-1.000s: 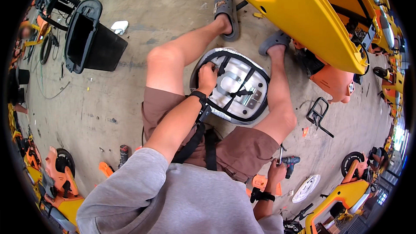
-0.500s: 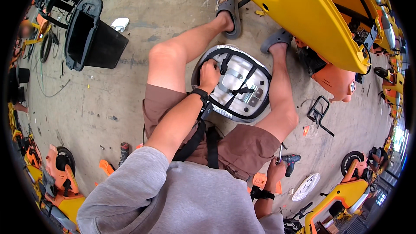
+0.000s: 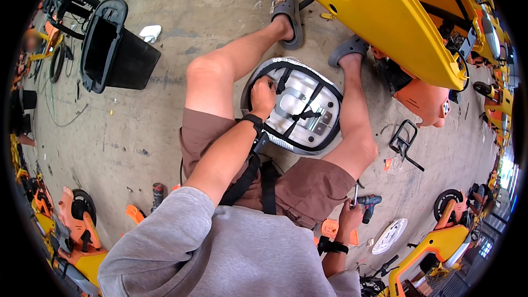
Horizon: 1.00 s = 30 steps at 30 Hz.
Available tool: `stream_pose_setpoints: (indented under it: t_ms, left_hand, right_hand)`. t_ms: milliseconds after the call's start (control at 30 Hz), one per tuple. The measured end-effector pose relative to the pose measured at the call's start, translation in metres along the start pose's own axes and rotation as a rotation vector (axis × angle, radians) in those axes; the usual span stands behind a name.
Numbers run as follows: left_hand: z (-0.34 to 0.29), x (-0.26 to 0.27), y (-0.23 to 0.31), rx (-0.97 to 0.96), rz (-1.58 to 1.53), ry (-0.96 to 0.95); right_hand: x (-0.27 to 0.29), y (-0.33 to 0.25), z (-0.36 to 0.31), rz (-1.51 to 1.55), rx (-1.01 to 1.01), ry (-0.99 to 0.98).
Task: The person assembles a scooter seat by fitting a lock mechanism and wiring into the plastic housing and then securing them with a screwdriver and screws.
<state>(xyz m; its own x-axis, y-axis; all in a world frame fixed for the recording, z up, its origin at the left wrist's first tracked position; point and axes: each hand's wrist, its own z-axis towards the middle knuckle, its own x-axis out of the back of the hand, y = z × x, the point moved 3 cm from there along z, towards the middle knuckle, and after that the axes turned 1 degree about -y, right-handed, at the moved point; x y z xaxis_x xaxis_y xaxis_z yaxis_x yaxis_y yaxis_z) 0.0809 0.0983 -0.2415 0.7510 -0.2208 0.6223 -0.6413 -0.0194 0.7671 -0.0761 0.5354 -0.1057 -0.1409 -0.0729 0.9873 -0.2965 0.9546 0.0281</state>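
Note:
A scooter seat lies upside down on the floor between my legs, its pale underside crossed by black straps and ringed by a black edge. My left hand is on the seat's left rim, its fingers curled closed beside a strap. Whatever sits in those fingers is too hidden to name. Down at my right side, my right hand is closed around a slim metal hand tool with a shiny shaft. Right beside that hand lies a cordless drill.
A yellow scooter body stands ahead on the right. An open black bin-like box lies at the left, near a white cloth. A black metal bracket and a white oval part lie at right.
My left hand has stayed on the seat's rim, with only a slight shift of its fingers. The whole view has moved a little; my right hand looks unchanged.

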Motion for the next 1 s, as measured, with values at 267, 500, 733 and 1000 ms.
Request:
stream_pose_setpoints:
  t_ms: [267,500,733,1000]
  left_hand:
    - [0.003,-0.003,-0.004,0.023,-0.037,-0.039]
    - [0.003,-0.005,-0.006,-0.009,-0.02,-0.045]
    - [0.003,-0.005,-0.005,0.009,-0.027,-0.038]
    - [0.0,-0.002,-0.007,-0.05,-0.019,0.017]
  right_hand:
    - [-0.007,0.008,0.002,-0.004,-0.015,-0.001]
    - [-0.005,0.004,0.002,-0.028,-0.009,0.007]
    - [-0.005,0.004,0.003,-0.036,-0.007,0.004]
    - [-0.003,0.006,0.001,-0.009,-0.002,-0.003]
